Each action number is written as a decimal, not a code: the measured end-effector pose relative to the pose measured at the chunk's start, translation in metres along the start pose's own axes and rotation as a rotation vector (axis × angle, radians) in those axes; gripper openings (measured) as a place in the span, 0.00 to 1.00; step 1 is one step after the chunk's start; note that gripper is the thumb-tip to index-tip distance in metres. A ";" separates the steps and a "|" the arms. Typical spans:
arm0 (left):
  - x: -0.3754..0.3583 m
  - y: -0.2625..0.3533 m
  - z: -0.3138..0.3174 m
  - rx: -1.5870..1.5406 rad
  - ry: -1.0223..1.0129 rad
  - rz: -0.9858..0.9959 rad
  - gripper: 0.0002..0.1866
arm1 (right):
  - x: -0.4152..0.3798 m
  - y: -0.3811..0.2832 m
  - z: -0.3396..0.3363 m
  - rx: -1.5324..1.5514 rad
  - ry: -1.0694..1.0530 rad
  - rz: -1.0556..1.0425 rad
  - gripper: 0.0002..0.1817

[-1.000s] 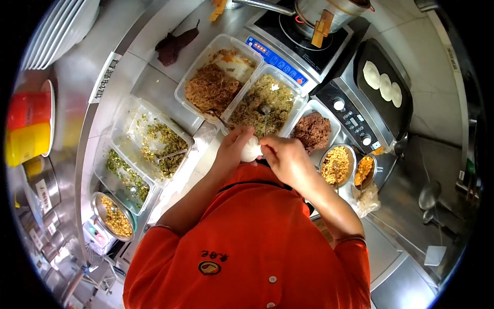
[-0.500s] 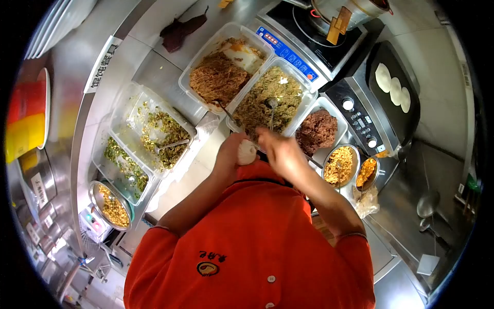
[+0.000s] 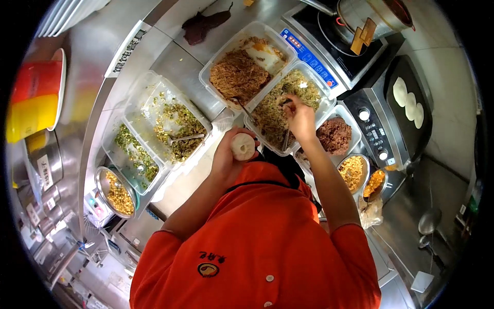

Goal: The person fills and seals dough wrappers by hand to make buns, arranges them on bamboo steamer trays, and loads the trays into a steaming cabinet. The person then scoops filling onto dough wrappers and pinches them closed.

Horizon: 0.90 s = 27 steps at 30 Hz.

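My left hand (image 3: 226, 154) cups a round white dough bun (image 3: 243, 147) with an opening in its top, in front of my chest. My right hand (image 3: 301, 117) reaches over a clear tub (image 3: 325, 105) of greenish-brown minced filling (image 3: 270, 110). Its fingers are closed at the upper end of a metal spoon (image 3: 286, 140) in that filling; the fingertips partly hide the spoon. A tub of brown shredded filling (image 3: 239, 74) stands behind to the left, with another spoon in it. Dark reddish filling (image 3: 334, 135) sits in a smaller tub beside my right forearm.
Tubs of chopped greens (image 3: 185, 123) and a bowl of yellow bits (image 3: 119, 193) stand at left. At right are bowls of yellow bits (image 3: 352, 172) and orange filling (image 3: 374, 183). A black griddle (image 3: 399, 121) holds three pale rounds; a pot (image 3: 373, 15) stands on an induction cooker (image 3: 309, 31).
My right hand has left the bun and moved up into the filling tub, onto the spoon. My left hand keeps the bun, now turned with its top facing up. The camera view has shifted.
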<state>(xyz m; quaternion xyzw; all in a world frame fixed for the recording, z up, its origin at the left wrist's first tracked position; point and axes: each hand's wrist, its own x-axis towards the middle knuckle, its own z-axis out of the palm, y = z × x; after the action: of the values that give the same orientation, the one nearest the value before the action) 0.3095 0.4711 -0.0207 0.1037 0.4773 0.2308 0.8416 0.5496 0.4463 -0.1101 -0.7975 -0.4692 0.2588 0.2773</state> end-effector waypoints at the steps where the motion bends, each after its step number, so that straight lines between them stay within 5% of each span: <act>1: 0.002 0.000 0.003 0.003 -0.019 0.010 0.22 | -0.005 -0.005 -0.008 0.164 -0.002 0.105 0.11; 2: 0.004 0.000 0.008 0.003 -0.025 0.009 0.22 | -0.012 -0.008 -0.017 0.161 0.002 0.105 0.11; 5: 0.016 -0.001 0.025 -0.025 -0.020 0.035 0.22 | -0.032 -0.011 -0.049 0.851 -0.185 0.252 0.07; 10: 0.027 -0.004 0.064 -0.027 -0.104 0.086 0.18 | -0.066 -0.076 -0.113 1.294 -0.325 0.346 0.15; 18: 0.035 -0.018 0.085 0.168 -0.271 0.262 0.16 | -0.079 -0.102 -0.112 0.466 0.006 0.010 0.11; 23: 0.044 -0.023 0.082 0.165 -0.242 0.281 0.17 | -0.076 -0.096 -0.111 0.332 0.063 -0.032 0.08; 25: 0.043 -0.019 0.084 0.073 -0.238 0.248 0.17 | -0.074 -0.091 -0.114 0.472 0.093 0.042 0.10; 27: 0.041 -0.013 0.084 -0.019 -0.230 0.223 0.17 | -0.061 -0.065 -0.116 0.245 -0.019 0.019 0.24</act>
<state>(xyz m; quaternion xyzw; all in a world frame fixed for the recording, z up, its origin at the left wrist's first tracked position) 0.4028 0.4833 -0.0125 0.1737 0.3611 0.3139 0.8607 0.5622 0.3955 0.0262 -0.7595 -0.4292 0.3241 0.3659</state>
